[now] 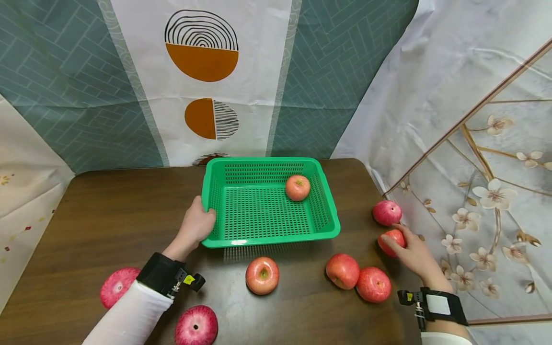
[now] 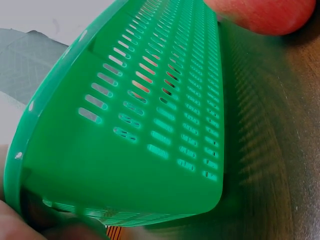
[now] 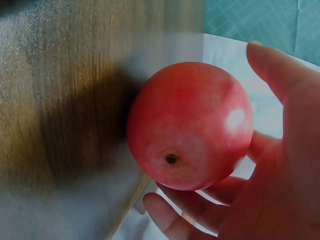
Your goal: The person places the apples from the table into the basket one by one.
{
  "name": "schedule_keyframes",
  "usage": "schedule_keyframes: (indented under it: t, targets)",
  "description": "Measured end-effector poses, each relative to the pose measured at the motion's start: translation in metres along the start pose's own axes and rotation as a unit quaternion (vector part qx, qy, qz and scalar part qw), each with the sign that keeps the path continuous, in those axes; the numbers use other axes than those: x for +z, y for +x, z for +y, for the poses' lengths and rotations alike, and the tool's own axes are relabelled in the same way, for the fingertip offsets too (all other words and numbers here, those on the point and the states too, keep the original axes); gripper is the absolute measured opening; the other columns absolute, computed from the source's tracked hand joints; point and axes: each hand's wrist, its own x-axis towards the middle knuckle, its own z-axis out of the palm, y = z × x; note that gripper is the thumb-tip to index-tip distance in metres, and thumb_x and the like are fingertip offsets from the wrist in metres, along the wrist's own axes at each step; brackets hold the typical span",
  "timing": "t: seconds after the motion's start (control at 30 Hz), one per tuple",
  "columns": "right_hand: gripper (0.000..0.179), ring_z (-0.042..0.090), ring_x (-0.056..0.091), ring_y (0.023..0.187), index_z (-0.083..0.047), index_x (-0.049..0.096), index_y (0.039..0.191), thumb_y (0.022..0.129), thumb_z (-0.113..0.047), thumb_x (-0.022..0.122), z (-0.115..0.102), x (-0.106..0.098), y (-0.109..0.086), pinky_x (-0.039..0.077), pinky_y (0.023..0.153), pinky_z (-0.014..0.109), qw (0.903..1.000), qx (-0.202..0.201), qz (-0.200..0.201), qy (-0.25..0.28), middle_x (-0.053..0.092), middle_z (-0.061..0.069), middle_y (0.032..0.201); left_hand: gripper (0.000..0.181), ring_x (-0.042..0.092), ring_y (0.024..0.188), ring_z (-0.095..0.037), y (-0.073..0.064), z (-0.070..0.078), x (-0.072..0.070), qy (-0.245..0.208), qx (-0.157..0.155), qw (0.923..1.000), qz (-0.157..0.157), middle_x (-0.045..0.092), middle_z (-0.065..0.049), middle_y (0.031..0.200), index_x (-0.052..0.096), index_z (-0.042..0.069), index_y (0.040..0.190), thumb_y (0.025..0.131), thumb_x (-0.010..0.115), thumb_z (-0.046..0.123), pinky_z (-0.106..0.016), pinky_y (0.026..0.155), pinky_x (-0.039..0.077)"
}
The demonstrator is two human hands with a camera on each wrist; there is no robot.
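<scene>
The green basket point(image 1: 276, 239) (apple point(image 1: 297, 187) inside) is left of a red apple point(image 3: 190, 125).

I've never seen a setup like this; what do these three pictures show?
No machine here: a person works with their own left hand and right hand. The wide picture looks forward and down from the head; the other two are taken at each wrist. On the brown table sits a green basket with an apple inside. The left hand grips the basket's left side; the right hand curves around a second apple, near the table's right edge. Three more apples and three pink fruits lie on the table.
</scene>
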Motion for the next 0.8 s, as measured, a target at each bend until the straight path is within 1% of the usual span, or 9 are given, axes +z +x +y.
schedule_keyframes:
  t: [0.13,0.27,0.53,0.8]
  targets:
    - [0.074,0.046,0.056,0.102,-0.006,0.04,0.145,0.094,-0.056,0.058,-0.0014,0.0015,0.0002,0.05,0.079,0.063,0.9999,-0.007,0.01,-0.006,0.055,0.03,0.125,0.043,0.059,0.097,-0.036,0.0001,-0.0013,0.0001,-0.003,0.0,1.0,0.001,0.049,-0.027,0.123,0.028,-0.005,0.141,0.104,0.037,0.015,-0.043,0.069,0.054]
    - [0.074,0.042,0.059,0.095,-0.002,0.042,0.139,0.091,-0.053,0.065,-0.0021,0.0014,-0.0012,0.053,0.075,0.058,0.9999,-0.004,0.013,-0.007,0.058,0.029,0.117,0.043,0.059,0.098,-0.036,-0.0001,-0.0018,0.0004,-0.003,0.0,1.0,0.0,0.049,-0.027,0.124,0.028,-0.005,0.141,0.104,0.037,0.015,-0.043,0.069,0.054]
    - [0.078,0.042,0.055,0.097,0.002,0.041,0.133,0.087,-0.055,0.069,0.0016,0.0018,-0.0047,0.052,0.073,0.051,0.9996,0.018,0.013,-0.015,0.056,0.031,0.115,0.042,0.059,0.096,-0.037,0.0,-0.0002,0.0,-0.005,0.001,1.0,-0.001,0.049,-0.027,0.123,0.028,-0.005,0.141,0.104,0.037,0.014,-0.043,0.069,0.054]
    - [0.076,0.037,0.058,0.09,0.003,0.042,0.127,0.085,-0.052,0.073,-0.0004,0.0006,-0.0076,0.052,0.068,0.043,0.9997,0.014,0.018,-0.012,0.057,0.029,0.11,0.041,0.059,0.097,-0.037,-0.0001,-0.0001,-0.0001,-0.009,-0.001,1.0,-0.002,0.049,-0.026,0.121,0.028,-0.005,0.14,0.104,0.037,0.014,-0.043,0.069,0.055]
